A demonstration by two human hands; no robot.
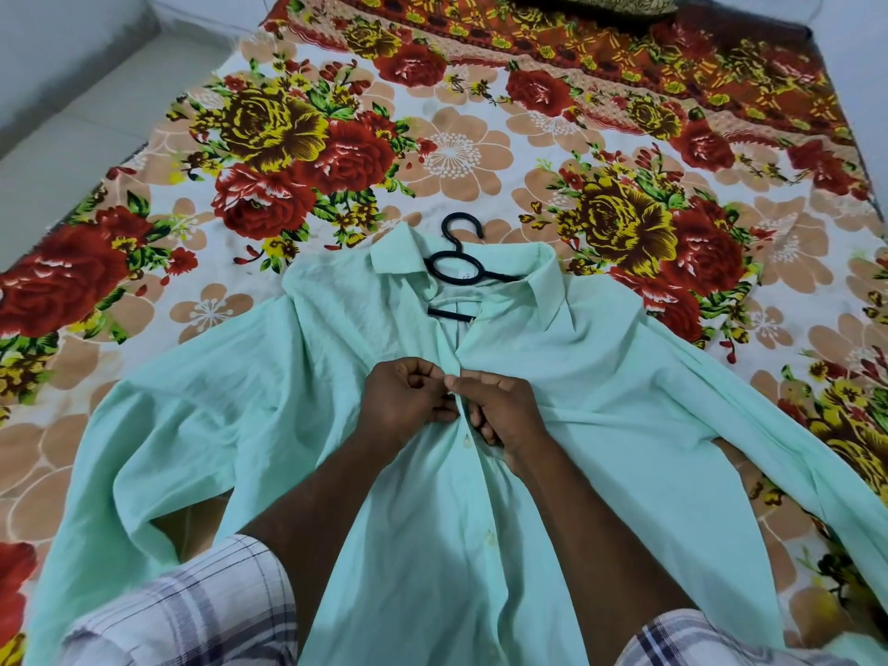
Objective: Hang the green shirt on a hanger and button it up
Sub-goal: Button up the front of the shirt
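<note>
A pale green shirt lies face up on the bed, collar away from me and sleeves spread to both sides. A black plastic hanger sits inside the collar, with its hook poking out above. My left hand pinches the left edge of the shirt front at chest height. My right hand pinches the right edge against it, thumb and finger meeting at the placket. Two pale buttons show on the placket below my hands.
The shirt rests on a floral bedsheet with red and yellow roses. A dark cushion lies at the far edge. Light floor runs along the left of the bed.
</note>
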